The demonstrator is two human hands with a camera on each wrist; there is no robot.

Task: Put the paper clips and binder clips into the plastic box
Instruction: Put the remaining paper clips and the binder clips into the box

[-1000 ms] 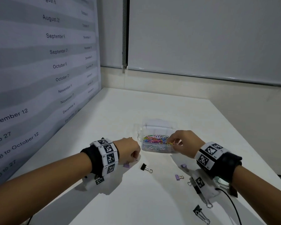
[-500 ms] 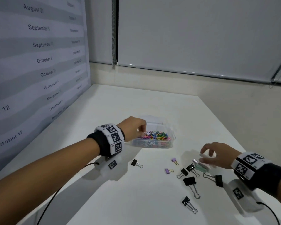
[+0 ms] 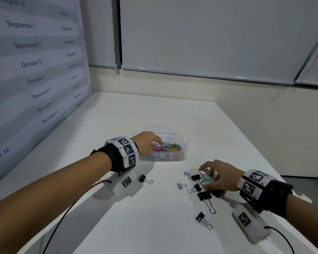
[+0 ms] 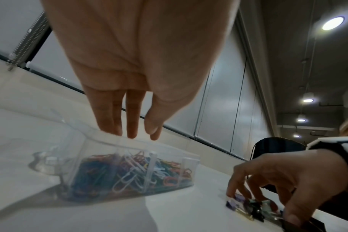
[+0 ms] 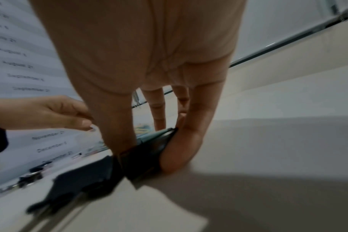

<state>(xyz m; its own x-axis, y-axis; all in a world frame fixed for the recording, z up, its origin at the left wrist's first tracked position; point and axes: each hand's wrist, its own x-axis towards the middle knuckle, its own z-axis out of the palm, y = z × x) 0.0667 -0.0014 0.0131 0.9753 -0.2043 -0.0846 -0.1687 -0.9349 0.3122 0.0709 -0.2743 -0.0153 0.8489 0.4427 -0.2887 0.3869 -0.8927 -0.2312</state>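
The clear plastic box (image 3: 184, 158) (image 4: 170, 157) holds a heap of coloured paper clips (image 3: 170, 147) (image 4: 129, 170). My left hand (image 3: 155, 142) (image 4: 129, 135) hangs over the box's left end, fingers straight and pointing down, with nothing between them. My right hand (image 3: 205, 178) (image 5: 147, 150) (image 4: 258, 202) is down on a cluster of binder clips to the right of the box. Its thumb (image 5: 119, 133) and a finger pinch a black binder clip (image 5: 145, 155), with a pale green binder clip (image 3: 208, 179) against it.
Loose binder clips lie on the white table (image 3: 154, 226): black ones (image 3: 145, 179) (image 3: 205, 196) (image 3: 200, 217) (image 3: 195, 177), purple ones (image 3: 181, 186) (image 3: 187, 173) (image 3: 105, 182). A printed wall panel (image 3: 35, 70) stands on the left; the table's right edge (image 3: 264, 162) is near my right wrist.
My left hand rose from the table to over the box. My right hand left the box, moved right to the binder clips and closed its fingers on them.
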